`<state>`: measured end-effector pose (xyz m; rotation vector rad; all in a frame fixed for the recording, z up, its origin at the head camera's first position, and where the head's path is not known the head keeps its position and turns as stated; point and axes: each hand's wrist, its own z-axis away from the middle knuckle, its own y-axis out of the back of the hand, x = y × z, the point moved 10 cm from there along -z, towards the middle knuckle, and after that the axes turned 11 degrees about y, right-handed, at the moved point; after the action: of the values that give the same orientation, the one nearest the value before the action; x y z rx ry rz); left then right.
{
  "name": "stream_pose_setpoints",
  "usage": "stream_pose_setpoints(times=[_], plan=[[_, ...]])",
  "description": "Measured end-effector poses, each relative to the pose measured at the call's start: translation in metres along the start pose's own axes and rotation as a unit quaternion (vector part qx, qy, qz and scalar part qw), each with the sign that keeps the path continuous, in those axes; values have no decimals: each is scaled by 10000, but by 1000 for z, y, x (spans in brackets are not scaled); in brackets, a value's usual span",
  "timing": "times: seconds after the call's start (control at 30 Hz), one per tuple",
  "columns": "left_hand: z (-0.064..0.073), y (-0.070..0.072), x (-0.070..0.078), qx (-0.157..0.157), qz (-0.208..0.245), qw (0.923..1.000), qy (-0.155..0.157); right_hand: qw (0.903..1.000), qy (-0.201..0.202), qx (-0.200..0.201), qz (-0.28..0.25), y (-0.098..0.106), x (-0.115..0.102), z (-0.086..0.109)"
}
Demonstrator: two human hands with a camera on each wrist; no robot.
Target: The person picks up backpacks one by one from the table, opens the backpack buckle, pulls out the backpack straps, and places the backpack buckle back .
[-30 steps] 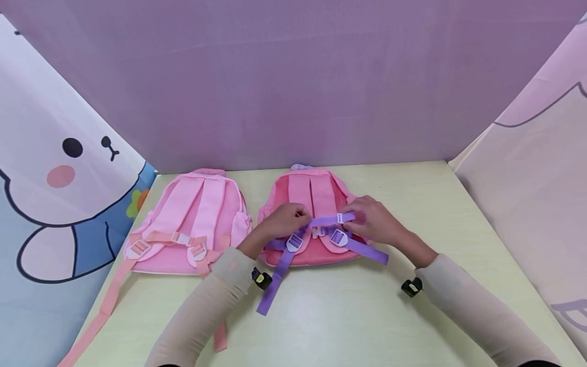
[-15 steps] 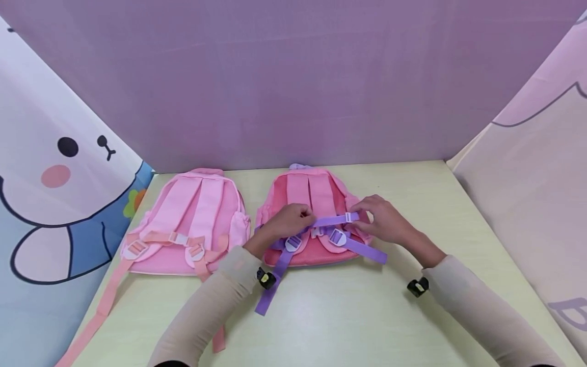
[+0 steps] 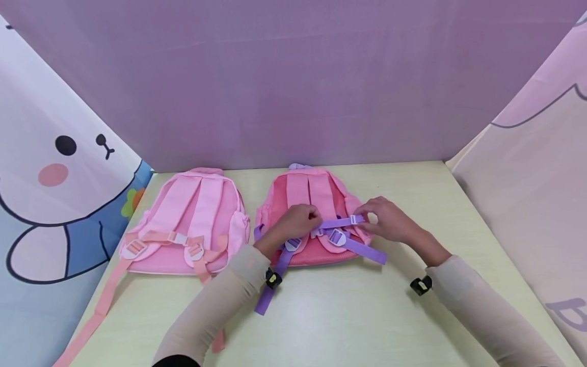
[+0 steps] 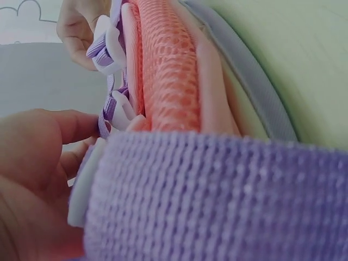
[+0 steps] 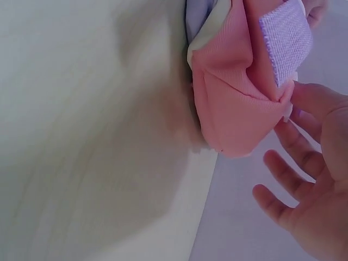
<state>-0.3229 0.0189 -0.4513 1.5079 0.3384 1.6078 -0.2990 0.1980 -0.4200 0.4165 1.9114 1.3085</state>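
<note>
A coral-pink backpack point(image 3: 312, 259) lies with its shoulder straps up, in the middle of the head view. My left hand point(image 3: 297, 222) pinches one end of its purple chest strap point(image 3: 337, 223). At the other end my right hand point(image 3: 390, 220) pinches the strap beside a white slider point(image 3: 354, 219), thumb and forefinger together. The strap runs taut between the two hands. Under it sit a white buckle point(image 3: 316, 233) and a strap adjuster point(image 3: 337, 237). In the left wrist view, purple webbing point(image 4: 217, 201) fills the lower part, close to the camera.
To the left lies a light pink backpack point(image 3: 174, 209), its chest buckle point(image 3: 178, 238) fastened and a long peach strap point(image 3: 103, 300) trailing over the table point(image 3: 348, 316). Loose purple strap ends point(image 3: 367, 252) lie in front of the coral backpack. A purple wall point(image 3: 293, 92) rises behind.
Both hands have shifted to the right along the chest strap. The white slider has moved right with my right hand. The backpacks have stayed in place.
</note>
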Motion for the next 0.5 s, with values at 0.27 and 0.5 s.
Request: stream_pose_setpoints(times=[0.27,0.5], plan=[[-1,-6,0,-21,-240,9995,183,9989,-192,-380,-199,-9,7,2],[1,-6,-2,-32,-215,9994,277,9990,-110,-383,-224,-10,5,0]])
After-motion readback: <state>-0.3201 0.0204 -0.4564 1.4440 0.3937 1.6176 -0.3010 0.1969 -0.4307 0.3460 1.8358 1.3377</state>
